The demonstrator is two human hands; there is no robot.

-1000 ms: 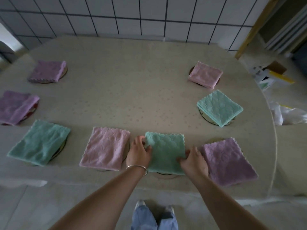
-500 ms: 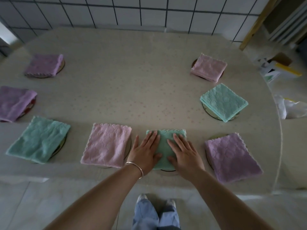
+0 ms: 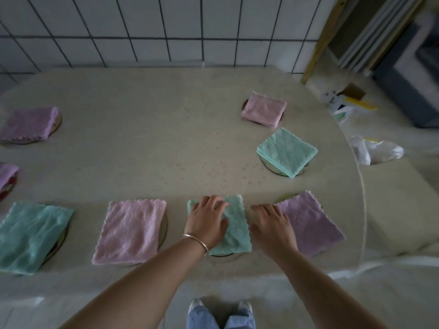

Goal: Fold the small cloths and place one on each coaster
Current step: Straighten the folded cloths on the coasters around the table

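Observation:
A folded green cloth lies on a coaster at the table's near edge. My left hand rests flat on the cloth's left half, fingers relaxed. My right hand lies open on the table between that cloth and a purple cloth, its fingertips touching the purple cloth's left edge. Along the near edge to the left lie a pink cloth and a second green cloth, each on a coaster. At the right, a pink cloth and a green cloth sit folded on coasters.
Two more purple cloths lie on coasters at the far left. The beige table ends at a tiled wall. Boxes and a plastic bag sit off the table's right side. My feet show below.
My right hand has slid off the green cloth to the right, onto the table beside the purple cloth. The left hand stays on the green cloth. The camera has tilted up.

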